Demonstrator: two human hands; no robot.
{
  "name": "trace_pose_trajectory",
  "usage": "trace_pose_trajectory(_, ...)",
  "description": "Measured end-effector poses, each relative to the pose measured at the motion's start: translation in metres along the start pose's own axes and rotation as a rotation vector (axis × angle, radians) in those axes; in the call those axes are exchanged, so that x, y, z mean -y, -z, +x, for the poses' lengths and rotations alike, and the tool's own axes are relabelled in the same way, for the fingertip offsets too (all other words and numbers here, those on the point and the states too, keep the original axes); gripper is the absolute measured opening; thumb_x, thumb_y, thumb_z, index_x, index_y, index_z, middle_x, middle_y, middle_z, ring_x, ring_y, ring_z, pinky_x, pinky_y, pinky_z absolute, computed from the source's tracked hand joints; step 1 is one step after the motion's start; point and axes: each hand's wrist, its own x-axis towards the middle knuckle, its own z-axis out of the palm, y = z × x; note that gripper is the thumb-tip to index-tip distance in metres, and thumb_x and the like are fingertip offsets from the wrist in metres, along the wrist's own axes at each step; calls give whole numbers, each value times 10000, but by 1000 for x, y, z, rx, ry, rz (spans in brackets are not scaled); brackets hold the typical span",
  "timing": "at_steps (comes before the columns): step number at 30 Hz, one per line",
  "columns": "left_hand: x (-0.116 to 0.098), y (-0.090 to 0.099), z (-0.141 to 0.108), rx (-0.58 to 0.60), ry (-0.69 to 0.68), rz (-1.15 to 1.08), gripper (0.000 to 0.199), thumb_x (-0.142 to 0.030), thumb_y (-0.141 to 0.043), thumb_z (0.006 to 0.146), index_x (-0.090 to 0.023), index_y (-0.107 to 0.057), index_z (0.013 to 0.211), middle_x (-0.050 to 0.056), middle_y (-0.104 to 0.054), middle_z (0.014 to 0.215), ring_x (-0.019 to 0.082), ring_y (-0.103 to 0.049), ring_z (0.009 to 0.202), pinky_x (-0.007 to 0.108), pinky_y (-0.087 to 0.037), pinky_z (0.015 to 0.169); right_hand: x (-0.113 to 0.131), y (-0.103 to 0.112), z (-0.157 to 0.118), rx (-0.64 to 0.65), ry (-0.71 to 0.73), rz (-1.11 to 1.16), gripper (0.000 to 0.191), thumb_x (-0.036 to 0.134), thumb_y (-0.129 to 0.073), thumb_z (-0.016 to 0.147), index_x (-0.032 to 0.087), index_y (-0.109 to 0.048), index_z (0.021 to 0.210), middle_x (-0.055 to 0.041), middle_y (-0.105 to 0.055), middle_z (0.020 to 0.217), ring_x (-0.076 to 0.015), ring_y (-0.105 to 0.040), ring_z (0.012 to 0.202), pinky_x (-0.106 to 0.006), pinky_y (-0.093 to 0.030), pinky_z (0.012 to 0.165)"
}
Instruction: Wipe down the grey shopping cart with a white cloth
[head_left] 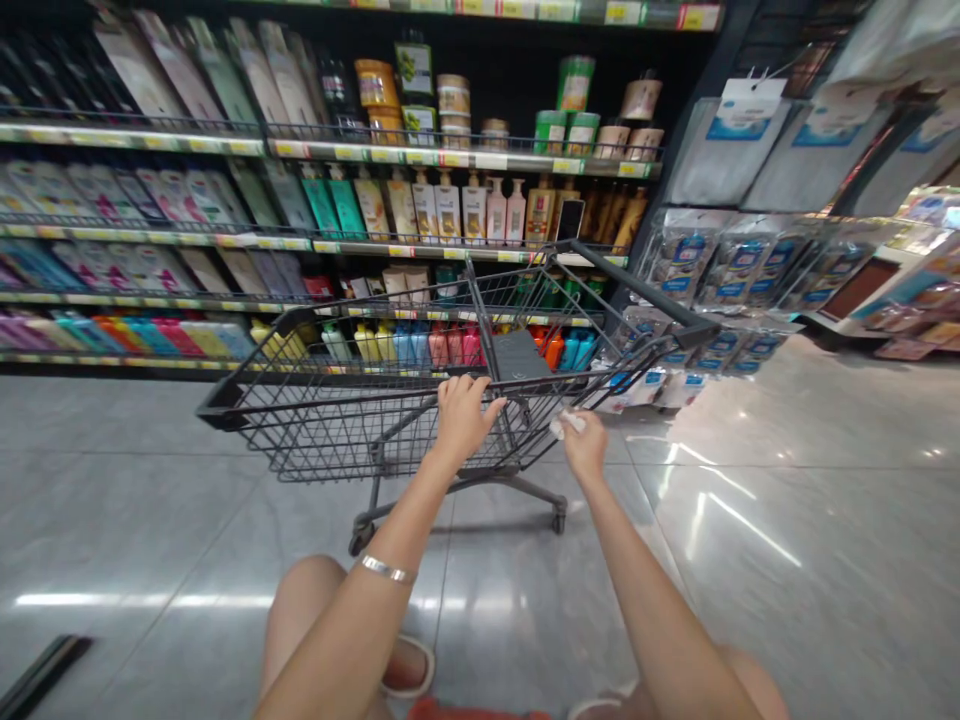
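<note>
A dark grey wire shopping cart (pixel 322 440) stands sideways before me, its handle (pixel 634 285) to the right. My left hand (pixel 463 420) is hooked over the near top rim of the cart, fingers over the rail and thumb apart. To its right, my right hand (pixel 586 443) is closed on a crumpled white tissue (pixel 568 423). The tissue is close to the basket's near rear corner; whether it touches the wires I cannot tell. A grey child-seat panel (pixel 521 355) shows inside the basket, which otherwise holds nothing I can see.
Behind the cart, shelves hold pump bottles (pixel 448 208), jars (pixel 576 85) and colourful bottles (pixel 135 333). Packaged goods (pixel 682 255) hang on hooks at the right. The floor (pixel 825 520) is grey, shiny tile. A dark bar (pixel 46 672) is at the lower left.
</note>
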Motion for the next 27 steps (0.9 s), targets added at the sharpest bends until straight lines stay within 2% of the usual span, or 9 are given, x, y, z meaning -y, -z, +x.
trace_pose_trajectory(2, 1, 0, 3, 7, -3, 10, 329, -398, -545, 861, -200, -601, 1118, 85, -618, 981, 262, -517, 977, 418, -368, 909, -8, -8, -18, 13, -14, 16, 304, 383, -570, 908, 156, -584, 1109, -48, -628, 1055, -149, -626, 868, -340, -545, 752)
trace_pose_trajectory(5, 2, 1, 4, 16, -8, 25, 319, -361, -563, 843, -201, -598, 1117, 80, -615, 965, 263, -514, 968, 412, -374, 891, -6, -7, -27, -72, -26, 38, 306, 392, -572, 902, 157, -579, 1098, -45, -617, 1048, -154, -613, 874, -353, -530, 768)
trace_pose_trajectory(9, -1, 1, 1, 5, 9, 36, 316, -344, -555, 834, -193, -600, 1108, 90, -601, 962, 275, -502, 970, 427, -370, 890, 20, 4, -3, -228, 33, 69, 363, 365, -520, 890, 163, -481, 1189, -96, -553, 1100, -205, -557, 978, -392, -469, 865)
trace_pose_trajectory(11, -2, 0, -2, -6, 18, 34, 314, -332, -546, 834, -181, -602, 1104, 98, -594, 963, 280, -497, 971, 438, -364, 896, 37, 4, 11, -244, 110, 75, 381, 340, -494, 882, 175, -438, 1220, -122, -507, 1161, -231, -502, 1091, -413, -420, 946)
trace_pose_trajectory(13, -4, -1, -5, -18, 20, 28, 311, -321, -534, 838, -174, -602, 1103, 100, -590, 959, 277, -493, 969, 440, -358, 900, 50, -3, 17, -204, 198, 68, 317, 298, -493, 868, 188, -470, 1164, -123, -489, 1159, -238, -471, 1127, -430, -381, 989)
trace_pose_trajectory(15, -5, -1, -9, -35, 21, 23, 300, -314, -522, 843, -175, -603, 1096, 98, -589, 958, 273, -489, 963, 438, -355, 898, 54, -16, 10, -136, 272, 54, 218, 230, -474, 855, 197, -515, 1067, -117, -486, 1116, -237, -467, 1109, -434, -375, 986)
trace_pose_trajectory(20, -5, -2, -13, -74, 20, 25, 274, -287, -503, 842, -179, -608, 1071, 95, -588, 942, 273, -478, 943, 444, -346, 900, 30, -40, -38, 50, 373, 8, 206, 99, -431, 791, 205, -558, 914, -92, -497, 981, -234, -471, 996, -421, -413, 892)
trace_pose_trajectory(24, -4, -1, -14, -74, 6, 12, 281, -263, -490, 842, -186, -602, 1088, 87, -592, 934, 265, -486, 944, 435, -345, 901, 10, -37, -70, 177, 404, -11, 282, 13, -418, 708, 210, -570, 841, -47, -519, 896, -193, -491, 851, -342, -443, 782)
trace_pose_trajectory(27, -2, 0, -14, -66, -1, -8, 287, -269, -484, 851, -200, -597, 1106, 74, -601, 926, 255, -497, 942, 422, -350, 893, 15, -27, -77, 156, 416, 7, 363, -17, -391, 663, 202, -567, 893, -39, -509, 904, -176, -510, 857, -317, -454, 775)
